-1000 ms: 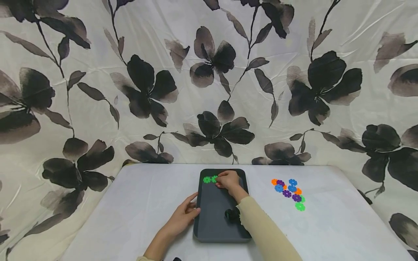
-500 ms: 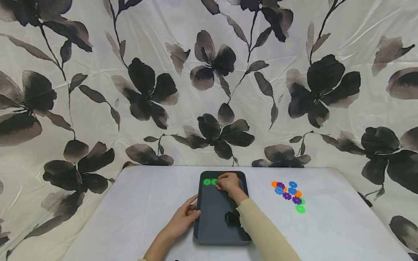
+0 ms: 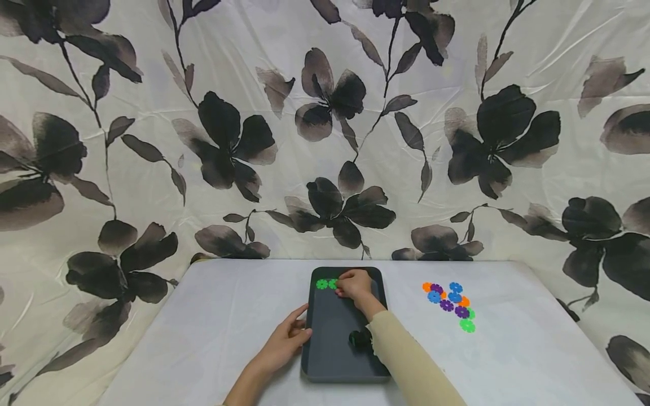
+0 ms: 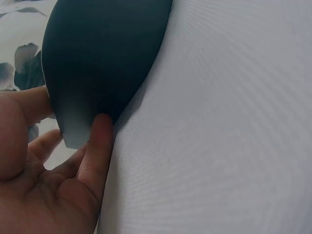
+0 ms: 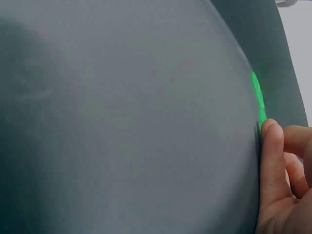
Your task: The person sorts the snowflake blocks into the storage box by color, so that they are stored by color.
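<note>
A dark grey rectangular tray [image 3: 345,338] lies on the white table. Two flat green flower-shaped pieces, a left one [image 3: 322,284] and a right one [image 3: 332,283], lie side by side at its far left. My right hand [image 3: 356,286] reaches over the far end, thumb and fingers pinched together at a green flower piece [image 5: 258,95], seen edge-on in the right wrist view and partly hidden by the fingertips. My left hand [image 3: 283,343] holds the tray's left side. In the left wrist view its thumb passes behind the rim and a fingertip [image 4: 102,124] touches the outer wall.
Right of the tray lies a loose cluster of flower-shaped pieces: blue [image 3: 455,287], orange [image 3: 427,286], purple [image 3: 446,305] and green [image 3: 467,325]. A black round object [image 3: 359,339] shows at the right cuff, over the tray. A floral cloth [image 3: 335,141] hangs behind the table.
The head view has tilted slightly, so the whole scene sits a little lower. Both hands, the tray and the flower pieces otherwise keep nearly the same places.
</note>
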Motion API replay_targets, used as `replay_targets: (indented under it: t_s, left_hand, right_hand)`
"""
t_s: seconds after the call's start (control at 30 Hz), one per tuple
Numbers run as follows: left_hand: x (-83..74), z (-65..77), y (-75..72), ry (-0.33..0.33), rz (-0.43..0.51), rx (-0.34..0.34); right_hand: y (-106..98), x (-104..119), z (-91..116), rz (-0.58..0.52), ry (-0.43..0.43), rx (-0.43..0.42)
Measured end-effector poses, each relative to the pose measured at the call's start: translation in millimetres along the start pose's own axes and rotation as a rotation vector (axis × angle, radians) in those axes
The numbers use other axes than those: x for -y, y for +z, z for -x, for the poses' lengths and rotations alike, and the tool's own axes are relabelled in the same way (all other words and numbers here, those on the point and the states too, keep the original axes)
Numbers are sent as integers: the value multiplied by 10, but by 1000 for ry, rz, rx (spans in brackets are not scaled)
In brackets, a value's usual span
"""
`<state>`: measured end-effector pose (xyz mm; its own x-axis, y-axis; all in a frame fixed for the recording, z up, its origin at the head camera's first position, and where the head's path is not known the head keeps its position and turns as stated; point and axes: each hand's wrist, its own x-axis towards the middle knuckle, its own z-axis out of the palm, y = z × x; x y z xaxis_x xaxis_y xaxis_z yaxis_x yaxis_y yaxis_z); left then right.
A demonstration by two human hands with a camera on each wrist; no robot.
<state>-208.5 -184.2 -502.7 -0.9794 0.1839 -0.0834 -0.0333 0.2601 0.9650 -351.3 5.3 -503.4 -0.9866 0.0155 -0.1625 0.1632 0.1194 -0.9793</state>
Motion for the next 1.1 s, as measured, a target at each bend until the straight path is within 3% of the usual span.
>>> replay_targets:
  t_s: [0.43,0.6,0.87,1.1]
  left_hand:
    - [6,-3,6,-1,-3,-6]
    - [17,-3,9,10,-17,-7]
    - [3,-29,22,6,-27,-11]
    - [-2,-8,32,-3,-31,-34]
  right_hand:
    - [26,0,7,27,-11,-27]
    - [2,22,11,10,21,-13]
    - [-137,132,-16,6,82,122]
    - [-317,370,10,86,0,232]
